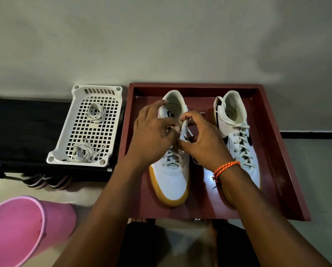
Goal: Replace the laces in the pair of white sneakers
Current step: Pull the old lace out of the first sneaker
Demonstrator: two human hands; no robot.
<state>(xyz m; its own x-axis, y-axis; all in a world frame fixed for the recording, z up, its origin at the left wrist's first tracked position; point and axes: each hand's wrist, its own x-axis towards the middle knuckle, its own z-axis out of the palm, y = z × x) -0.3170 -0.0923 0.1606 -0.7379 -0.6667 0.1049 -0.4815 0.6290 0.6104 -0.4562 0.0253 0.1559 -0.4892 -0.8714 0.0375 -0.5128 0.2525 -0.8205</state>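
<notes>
One pink plastic bucket (20,226) lies at 8 o'clock in the view, its mouth toward 8 o'clock. One white perforated plastic basket (78,120) sits at 10 o'clock on a black bench (24,130). It contains two loose bundles of white flat laces: one bundle (95,112) at the far end, one bundle (83,152) at the near end.

One dark red wooden tray (276,170) with raised walls occupies the centre and right. It holds two white low-top sneakers with tan rubber soles, side by side and apart. Each long axis runs 6 to 12 o'clock: toes point to 6 o'clock, heels to 12 o'clock.

The left sneaker (172,180) carries a white lace crossed through its lower eyelets. Both hands work at its upper eyelets. The left hand (153,132) is over the tongue with fingers curled and its fingertips meeting the lace (185,128); the forefinger extends toward the heel collar. The right hand (203,139) has thumb and fingers curled, pinching the same lace on the 3 o'clock side of the eyelet row. One orange braided cord bracelet (225,168) encircles the right wrist.

The right sneaker (238,143) is laced along the full eyelet row, with loose lace ends lying over the open collar.
</notes>
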